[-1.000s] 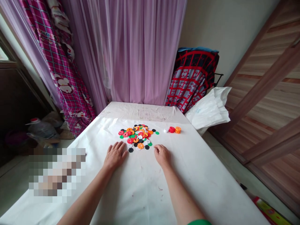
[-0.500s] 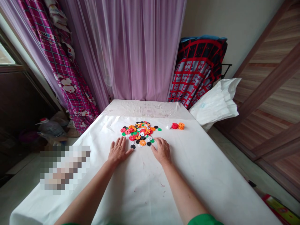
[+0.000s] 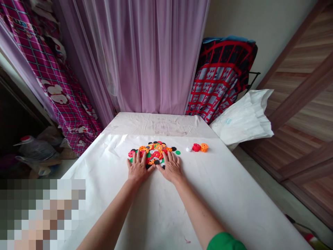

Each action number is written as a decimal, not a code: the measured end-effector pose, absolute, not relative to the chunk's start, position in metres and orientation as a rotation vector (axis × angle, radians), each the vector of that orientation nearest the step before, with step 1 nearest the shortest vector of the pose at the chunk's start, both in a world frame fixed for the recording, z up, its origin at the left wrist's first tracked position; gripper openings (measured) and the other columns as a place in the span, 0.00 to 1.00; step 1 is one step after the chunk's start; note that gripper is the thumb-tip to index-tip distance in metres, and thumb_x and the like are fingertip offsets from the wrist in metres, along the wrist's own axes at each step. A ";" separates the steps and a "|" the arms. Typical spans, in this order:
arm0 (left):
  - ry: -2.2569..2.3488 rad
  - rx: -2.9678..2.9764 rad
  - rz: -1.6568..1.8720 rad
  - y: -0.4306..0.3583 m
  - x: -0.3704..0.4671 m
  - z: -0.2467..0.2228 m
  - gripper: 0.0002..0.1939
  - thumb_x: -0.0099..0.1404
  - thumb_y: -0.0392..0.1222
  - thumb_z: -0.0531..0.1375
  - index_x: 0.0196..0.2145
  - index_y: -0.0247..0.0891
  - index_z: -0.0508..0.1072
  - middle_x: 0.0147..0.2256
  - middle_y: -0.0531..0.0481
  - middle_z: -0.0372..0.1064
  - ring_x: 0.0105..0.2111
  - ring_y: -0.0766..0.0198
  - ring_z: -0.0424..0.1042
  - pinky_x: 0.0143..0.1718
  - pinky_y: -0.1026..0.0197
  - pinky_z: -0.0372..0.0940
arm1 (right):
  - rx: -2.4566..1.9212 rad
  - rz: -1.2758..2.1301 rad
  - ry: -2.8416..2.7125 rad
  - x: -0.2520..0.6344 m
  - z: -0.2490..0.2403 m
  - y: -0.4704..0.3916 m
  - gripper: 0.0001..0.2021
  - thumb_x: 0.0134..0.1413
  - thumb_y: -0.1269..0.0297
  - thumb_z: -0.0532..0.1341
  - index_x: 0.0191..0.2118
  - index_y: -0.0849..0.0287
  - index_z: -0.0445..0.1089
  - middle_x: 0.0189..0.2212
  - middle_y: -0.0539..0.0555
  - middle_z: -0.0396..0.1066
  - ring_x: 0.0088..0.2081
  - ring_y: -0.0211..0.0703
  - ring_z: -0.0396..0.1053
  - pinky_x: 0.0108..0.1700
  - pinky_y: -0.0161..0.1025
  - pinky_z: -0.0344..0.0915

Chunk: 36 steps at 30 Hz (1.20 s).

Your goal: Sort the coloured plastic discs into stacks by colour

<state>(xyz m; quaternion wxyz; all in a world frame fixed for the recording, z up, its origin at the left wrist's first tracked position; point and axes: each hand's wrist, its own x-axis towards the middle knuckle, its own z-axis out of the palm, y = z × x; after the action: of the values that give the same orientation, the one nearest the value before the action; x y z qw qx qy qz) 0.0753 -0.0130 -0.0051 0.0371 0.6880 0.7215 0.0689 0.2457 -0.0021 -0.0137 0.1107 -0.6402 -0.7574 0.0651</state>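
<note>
A heap of small flower-shaped plastic discs [image 3: 156, 152], in red, orange, green, black and white, lies in the middle of the white-covered table. My left hand [image 3: 139, 169] rests flat with fingers spread over the heap's near left edge. On the near right edge lies my right hand [image 3: 170, 166], its fingers also apart. The two thumbs almost meet at the front of the heap, and the palms hide some discs there. Just right of the heap sits a single green disc [image 3: 178, 152].
To the right are small groups of discs: white [image 3: 188, 149], red [image 3: 196, 147] and orange [image 3: 204, 148]. A white bag [image 3: 241, 118] leans at the table's right edge. Purple curtains [image 3: 161, 62] hang behind the white tablecloth [image 3: 215, 194]. A blurred patch covers the lower left.
Both hands have moved inward onto the near edge of the heap, closer to each other. The discs at the front are pushed together into a tighter heap. The view has shifted slightly.
</note>
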 end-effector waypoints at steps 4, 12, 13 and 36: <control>2.134 2.155 0.358 -0.003 0.077 -0.007 0.40 0.64 0.65 0.51 0.68 0.43 0.56 0.70 0.36 0.44 0.69 0.40 0.42 0.64 0.30 0.37 | -1.683 0.242 -2.071 0.252 -0.021 0.022 0.30 0.60 0.47 0.56 0.64 0.57 0.62 0.65 0.64 0.57 0.66 0.58 0.53 0.66 0.60 0.43; 1.826 1.384 1.492 -0.003 0.042 -0.016 0.22 0.67 0.53 0.52 0.53 0.41 0.72 0.59 0.41 0.67 0.60 0.55 0.65 0.61 0.49 0.59 | -1.328 0.729 -1.153 0.287 -0.048 0.042 0.21 0.57 0.46 0.54 0.39 0.58 0.75 0.39 0.59 0.78 0.42 0.48 0.75 0.46 0.44 0.70; 1.786 1.268 1.529 -0.004 0.036 -0.015 0.22 0.66 0.54 0.54 0.52 0.41 0.72 0.57 0.42 0.69 0.57 0.55 0.68 0.60 0.51 0.61 | -1.307 0.762 -1.136 0.289 -0.048 0.041 0.20 0.55 0.46 0.55 0.38 0.58 0.75 0.37 0.58 0.78 0.40 0.47 0.75 0.45 0.43 0.71; 2.017 1.184 1.466 -0.007 0.000 -0.004 0.19 0.60 0.50 0.56 0.46 0.42 0.76 0.46 0.47 0.77 0.46 0.57 0.75 0.52 0.54 0.67 | -1.596 0.080 -1.956 0.263 -0.022 -0.012 0.07 0.50 0.71 0.62 0.37 0.54 0.72 0.38 0.52 0.75 0.42 0.45 0.70 0.44 0.40 0.62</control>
<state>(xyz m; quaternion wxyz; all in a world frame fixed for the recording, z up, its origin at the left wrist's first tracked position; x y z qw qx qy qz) -0.0003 -0.0068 -0.0035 0.1895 0.4212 0.7174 0.5215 0.2630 -0.0124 -0.0224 0.3028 -0.6022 -0.7380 0.0302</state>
